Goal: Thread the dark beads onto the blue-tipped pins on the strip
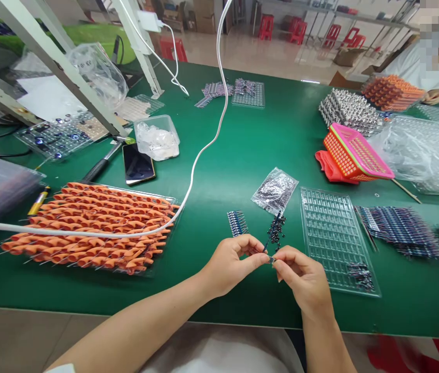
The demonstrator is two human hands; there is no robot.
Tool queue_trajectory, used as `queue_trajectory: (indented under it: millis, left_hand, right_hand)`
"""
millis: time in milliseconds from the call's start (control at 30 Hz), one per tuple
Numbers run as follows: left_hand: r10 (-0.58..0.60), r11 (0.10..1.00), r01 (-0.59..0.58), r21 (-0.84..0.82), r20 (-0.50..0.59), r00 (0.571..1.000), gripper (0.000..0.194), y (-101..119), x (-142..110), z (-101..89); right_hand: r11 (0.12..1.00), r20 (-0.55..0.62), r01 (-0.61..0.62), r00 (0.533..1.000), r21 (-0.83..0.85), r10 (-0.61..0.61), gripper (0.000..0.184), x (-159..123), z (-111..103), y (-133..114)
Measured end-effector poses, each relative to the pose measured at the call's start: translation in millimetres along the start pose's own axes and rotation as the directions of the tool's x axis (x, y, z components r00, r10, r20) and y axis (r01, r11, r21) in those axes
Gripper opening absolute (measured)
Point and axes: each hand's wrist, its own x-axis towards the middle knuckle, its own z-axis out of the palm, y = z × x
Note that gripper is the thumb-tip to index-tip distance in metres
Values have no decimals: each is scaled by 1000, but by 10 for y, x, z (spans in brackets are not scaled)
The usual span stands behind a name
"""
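Note:
My left hand (232, 263) and my right hand (304, 277) meet above the green table (243, 155), both pinched on one small blue component with thin wire leads (269, 255). Just beyond the fingers lies a little heap of tiny dark beads (277, 230). A short strip of blue components (237, 223) lies to the left of the heap. A small clear bag of dark parts (274, 190) lies behind it. A clear plastic grid tray (334, 235) sits right of my right hand, with a few dark parts in its near corner.
A tray of orange-sleeved parts (91, 225) lies at the left, crossed by a white cable (196, 160). A phone (137, 163), a clear tub (157, 137) and a pink basket (353, 153) stand further back. More component strips (401, 230) lie right. Another person (425, 57) sits at the far right.

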Motion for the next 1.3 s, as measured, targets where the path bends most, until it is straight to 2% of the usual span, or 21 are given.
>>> queue_trajectory:
  millis: [200, 433, 667, 900, 1300]
  left_hand:
    - [-153, 979, 150, -141, -10, 988, 25, 23, 26, -3]
    - [-215, 961, 220, -170, 45, 976, 22, 55, 46, -29]
    - [-177, 980, 178, -84, 12, 984, 23, 54, 18, -23]
    - [-159, 981, 158, -108, 2, 987, 22, 28, 6, -15]
    - [-126, 991, 128, -39, 53, 991, 21, 70, -21, -20]
  right_hand:
    - [989, 38, -117, 993, 88, 114, 17, 15, -29, 87]
    - [978, 81, -156, 986, 135, 146, 16, 15, -49, 137]
    - [978, 98, -162, 984, 131, 150, 21, 24, -47, 125]
    - [977, 98, -162, 984, 141, 149, 21, 29, -33, 86]
    - [939, 145, -225, 971, 260, 192, 22, 64, -19, 8]
